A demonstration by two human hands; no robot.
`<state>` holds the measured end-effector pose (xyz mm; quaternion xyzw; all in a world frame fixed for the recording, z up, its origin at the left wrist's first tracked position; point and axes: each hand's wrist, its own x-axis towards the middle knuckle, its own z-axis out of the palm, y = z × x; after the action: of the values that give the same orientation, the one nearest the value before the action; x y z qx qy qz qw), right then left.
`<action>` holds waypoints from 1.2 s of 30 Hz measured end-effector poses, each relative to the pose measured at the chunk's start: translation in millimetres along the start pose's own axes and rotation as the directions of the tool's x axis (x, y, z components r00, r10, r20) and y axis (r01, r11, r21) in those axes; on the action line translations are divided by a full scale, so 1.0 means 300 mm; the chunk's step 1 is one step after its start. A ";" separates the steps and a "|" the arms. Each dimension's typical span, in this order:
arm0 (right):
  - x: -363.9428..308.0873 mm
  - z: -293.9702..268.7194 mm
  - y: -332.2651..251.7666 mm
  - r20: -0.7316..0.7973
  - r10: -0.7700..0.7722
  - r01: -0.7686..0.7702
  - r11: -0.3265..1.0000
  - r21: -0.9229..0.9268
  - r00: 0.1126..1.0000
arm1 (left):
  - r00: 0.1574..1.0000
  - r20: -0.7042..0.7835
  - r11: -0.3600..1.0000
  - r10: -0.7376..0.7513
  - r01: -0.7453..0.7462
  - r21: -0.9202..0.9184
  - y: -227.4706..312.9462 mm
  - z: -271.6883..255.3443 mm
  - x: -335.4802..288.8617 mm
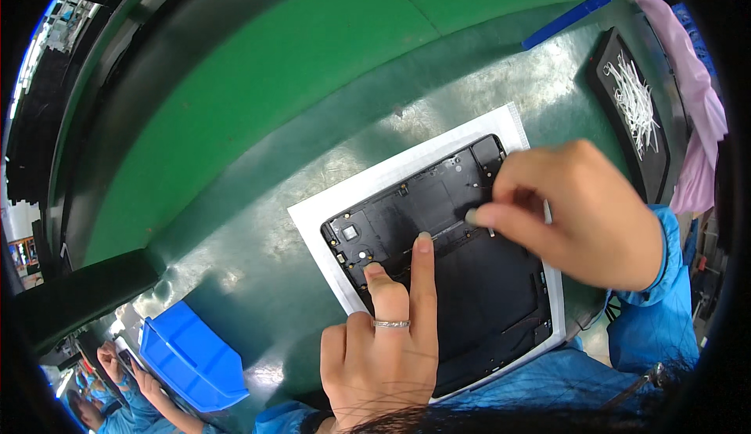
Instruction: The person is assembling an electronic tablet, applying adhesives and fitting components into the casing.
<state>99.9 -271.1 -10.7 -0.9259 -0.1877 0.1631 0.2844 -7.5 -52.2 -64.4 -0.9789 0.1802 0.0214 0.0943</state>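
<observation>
A black tablet-like housing [485, 293] lies tilted on a white sheet [332, 191], in front of me on the green table. My left hand [383, 356], wearing a ring, presses two outstretched fingertips on the housing near its middle seam; its other fingers are curled, and it grips nothing. Over the housing's upper right part is my right hand [579, 211], thumb and fingers drawn together in a pinch. Whatever is between those fingertips is too small or hidden to tell. A pale thin strip [450, 231] runs along the seam between the two hands.
A black tray [653, 172] holding a heap of thin white strips stands at the right. A blue bar [567, 21] lies at the far right, and a blue bin [192, 356] stands at the lower left. Other people's arms show at the right and lower left edges.
</observation>
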 end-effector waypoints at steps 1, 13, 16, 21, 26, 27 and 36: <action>0.010 -0.017 -0.014 -0.028 0.132 -0.131 0.991 0.027 0.991 | 1.000 0.002 1.000 -0.005 0.005 0.004 -0.001 0.003 -0.002; 0.042 -0.044 0.021 0.093 0.089 -0.067 0.974 -0.218 0.992 | 0.999 -0.044 0.989 0.008 -0.015 -0.149 -0.054 -0.125 0.051; 0.037 -0.053 0.039 0.124 0.120 -0.101 0.983 -0.153 0.985 | 0.996 -0.085 0.980 0.002 -0.019 -0.196 -0.052 -0.116 0.051; 0.037 -0.057 0.069 0.194 0.074 -0.063 0.996 -0.062 0.978 | 0.996 -0.084 0.939 -0.021 -0.009 -0.344 -0.062 -0.128 0.046; 0.002 -0.130 0.056 0.317 0.086 -0.036 0.987 -0.159 0.945 | 0.972 -0.067 0.803 -0.224 0.145 -0.578 -0.090 -0.139 -0.059; 0.001 -0.163 0.024 0.518 0.259 -0.135 0.955 -0.265 0.815 | 0.957 0.034 0.815 -0.290 0.265 -0.516 -0.086 -0.143 -0.122; 0.011 -0.144 0.062 0.644 0.149 -0.137 0.988 -0.069 0.750 | 0.898 0.340 0.386 -0.278 0.429 -0.817 -0.046 -0.115 -0.198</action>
<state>125.2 -304.1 11.6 -0.8265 -0.2044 0.4923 0.1809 -57.7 -25.6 -23.7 -0.8969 -0.0771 0.1618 -0.4044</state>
